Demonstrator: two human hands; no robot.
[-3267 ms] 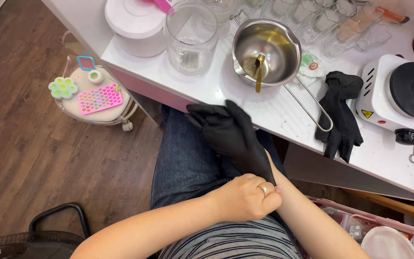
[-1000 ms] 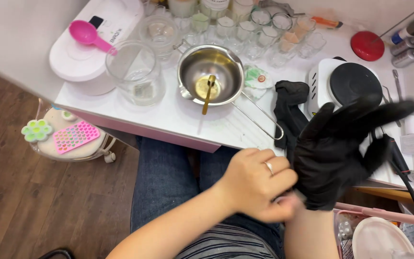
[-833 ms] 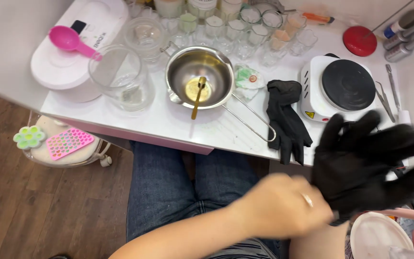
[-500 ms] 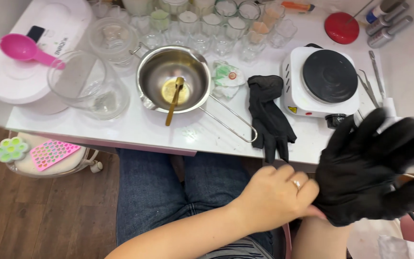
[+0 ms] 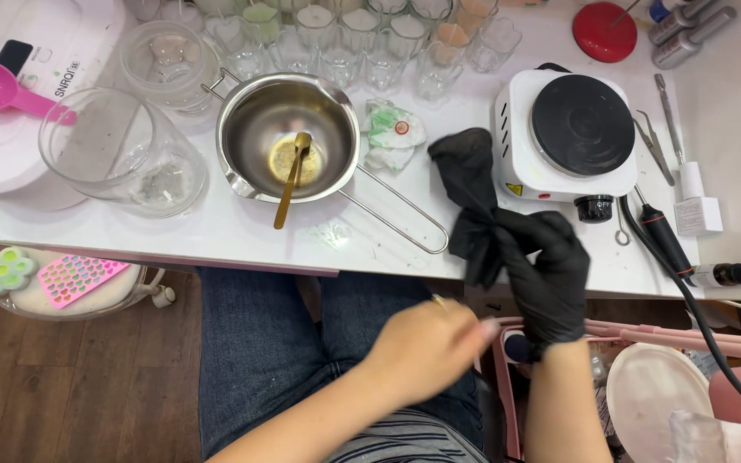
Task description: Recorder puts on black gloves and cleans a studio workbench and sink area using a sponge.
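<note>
**A:** What have your hands got just now?

**B:** My right hand (image 5: 551,287), already in a black glove, is in the lower right of the frame, just below the table edge (image 5: 242,257). Its fingers are curled and pinched on the second black glove (image 5: 471,201), which hangs limp from the middle of the frame, its upper end draped on the white tabletop beside the small electric hotplate (image 5: 569,133).

**A:** And the other hand?

**B:** My left hand (image 5: 426,347) is bare, low in the centre over my jeans. The fingers are loosely bunched and reach toward the gloved one, holding nothing. It's blurred, so I can't tell more.

**A:** How do you handle this well?

**B:** I judge that the loose glove wants gripping by its cuff, not by the crumpled middle where I seem to have it. If I find the opening first, the bare hand can slide in straight.

**A:** Anything nearby to mind?

**B:** The steel pouring pot (image 5: 289,137) with its gold spoon (image 5: 289,180) sits in the upper centre, its wire handle reaching toward the glove. The glove could snag it if I drag instead of lifting. The hotplate's cord (image 5: 688,283) runs down the right side, near my wrist.
</note>
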